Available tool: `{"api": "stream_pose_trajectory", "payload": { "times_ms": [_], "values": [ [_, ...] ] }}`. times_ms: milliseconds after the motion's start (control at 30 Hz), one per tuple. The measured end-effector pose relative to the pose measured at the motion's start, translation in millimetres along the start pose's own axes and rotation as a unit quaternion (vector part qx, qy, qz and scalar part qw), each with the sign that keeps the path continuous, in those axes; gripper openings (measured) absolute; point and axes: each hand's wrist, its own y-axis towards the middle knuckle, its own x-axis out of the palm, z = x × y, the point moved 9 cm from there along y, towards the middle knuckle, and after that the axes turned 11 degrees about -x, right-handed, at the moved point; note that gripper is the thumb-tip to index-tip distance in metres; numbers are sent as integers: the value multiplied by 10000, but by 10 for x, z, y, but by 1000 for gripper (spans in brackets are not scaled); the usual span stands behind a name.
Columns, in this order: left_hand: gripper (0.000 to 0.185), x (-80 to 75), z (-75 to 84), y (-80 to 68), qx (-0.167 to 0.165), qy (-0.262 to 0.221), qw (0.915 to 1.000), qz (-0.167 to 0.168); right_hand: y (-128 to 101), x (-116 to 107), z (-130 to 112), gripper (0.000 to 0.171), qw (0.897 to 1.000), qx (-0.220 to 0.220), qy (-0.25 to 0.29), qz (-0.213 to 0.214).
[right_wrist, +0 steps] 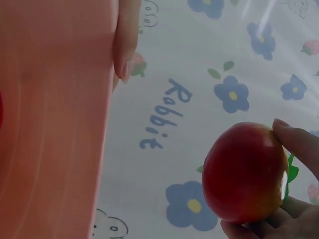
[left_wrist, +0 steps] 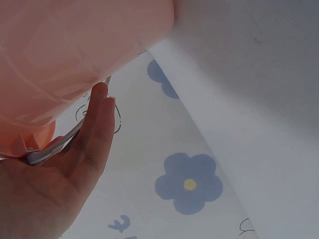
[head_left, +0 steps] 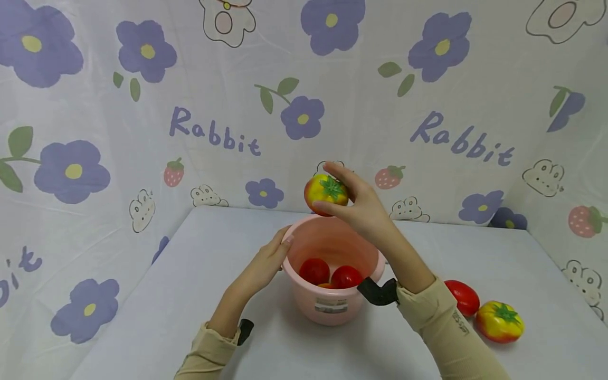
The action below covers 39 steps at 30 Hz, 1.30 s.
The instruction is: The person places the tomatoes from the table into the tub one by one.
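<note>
Pink plastic forms the bucket (head_left: pixel 332 303) standing at the centre of the white table (head_left: pixel 142 316) in the head view. The right hand (head_left: pixel 363 208) holds a yellow-red tomato (head_left: pixel 325 193) above the bucket's far rim, fingers and thumb curled round it, green calyx facing the camera. The left hand (head_left: pixel 266 264) rests against the bucket's left rim with fingers nearly straight. Two red tomatoes (head_left: pixel 330 273) lie inside the bucket. On the table to the right, a red tomato (head_left: pixel 463 296) and a second yellow-red tomato (head_left: pixel 500 321) lie just beside each other. In the left wrist view, the left hand (left_wrist: pixel 75 164) lies flat against the bucket wall (left_wrist: pixel 65 55), fingers extended, touching a metal handle wire (left_wrist: pixel 47 149). In the right wrist view, the fingers (right_wrist: pixel 299 142) of the right hand clamp the tomato (right_wrist: pixel 244 172), with the bucket (right_wrist: pixel 55 119) at left and a left-hand fingertip (right_wrist: pixel 124 55) on its edge.
</note>
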Motion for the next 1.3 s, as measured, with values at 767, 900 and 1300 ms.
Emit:
{"api": "stream_pose_trajectory", "payload": {
  "times_ms": [767, 900, 1300],
  "values": [
    [53, -2, 12, 33, 20, 0, 10000, -40, 24, 133, 7, 75, 9971, -31, -258, -722],
    [53, 6, 8, 31, 4, -22, 10000, -52, 5, 117, 32, 75, 9973, -45, -307, -669],
    [52, 21, 1, 29, 31, -41, 10000, -66, -95, 62, 32, 76, 9980, -68, -364, -503]
  ]
}}
